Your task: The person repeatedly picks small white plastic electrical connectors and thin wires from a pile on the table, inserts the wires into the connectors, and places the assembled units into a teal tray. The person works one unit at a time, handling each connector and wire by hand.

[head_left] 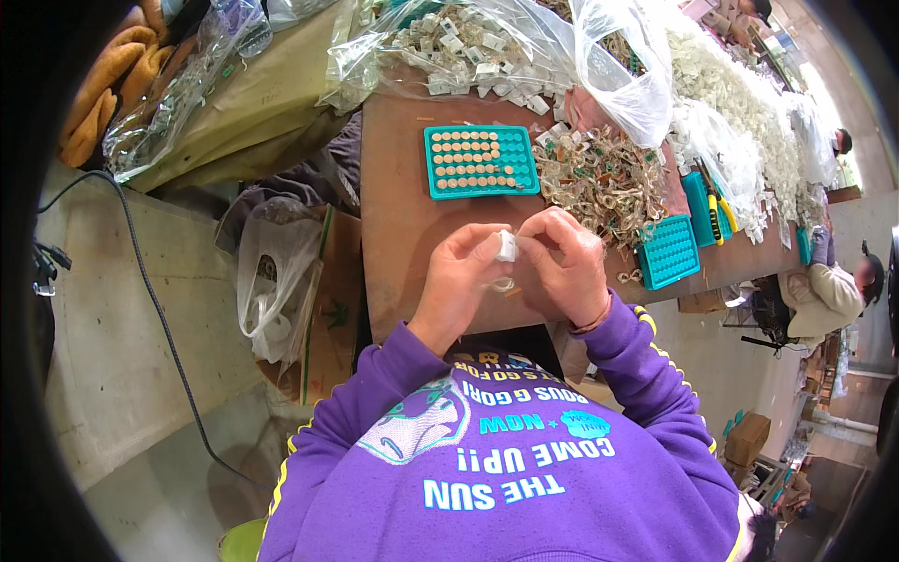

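Note:
Between the thumb and forefinger of my left hand (457,281) is a small white block-shaped plastic part (507,246). My right hand (571,267) is closed in a pinch right beside the part's right side; whatever its fingertips hold is hidden. A pale loop of thin cable (503,284) hangs just below the part, between both hands. Beyond them on the brown table (398,206) lies a teal tray (434,184), its pockets partly filled with rows of small round tan discs (465,159).
A heap of tangled clear cables (609,183) lies right of the tray. Small white parts (454,47) spill from clear plastic at the back. Farther right are another teal tray (669,253) and yellow-handled pliers (719,220). A bagged carton (328,309) stands left; a co-worker (824,295) sits right.

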A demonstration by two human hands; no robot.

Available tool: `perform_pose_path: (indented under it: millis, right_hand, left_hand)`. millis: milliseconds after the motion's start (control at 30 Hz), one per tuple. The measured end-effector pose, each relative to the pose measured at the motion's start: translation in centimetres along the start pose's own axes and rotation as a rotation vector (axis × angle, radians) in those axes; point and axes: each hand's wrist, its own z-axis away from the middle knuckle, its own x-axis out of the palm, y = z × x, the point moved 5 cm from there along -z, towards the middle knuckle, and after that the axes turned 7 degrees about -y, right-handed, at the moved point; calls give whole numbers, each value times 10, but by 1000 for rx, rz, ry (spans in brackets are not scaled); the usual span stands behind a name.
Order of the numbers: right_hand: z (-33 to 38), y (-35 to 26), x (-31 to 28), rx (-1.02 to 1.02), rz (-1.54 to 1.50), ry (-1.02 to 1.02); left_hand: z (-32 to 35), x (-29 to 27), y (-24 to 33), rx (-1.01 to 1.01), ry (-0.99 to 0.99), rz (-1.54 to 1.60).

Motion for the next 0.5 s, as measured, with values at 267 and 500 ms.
perform_pose_path:
  millis: [267, 500]
  right_hand:
    - [7, 6, 8, 68, -89, 26]
    - [4, -7, 4, -90, 138, 18]
  left_hand:
    - [1, 1, 1, 10, 16, 16]
    - [3, -1, -1, 12, 1, 18]
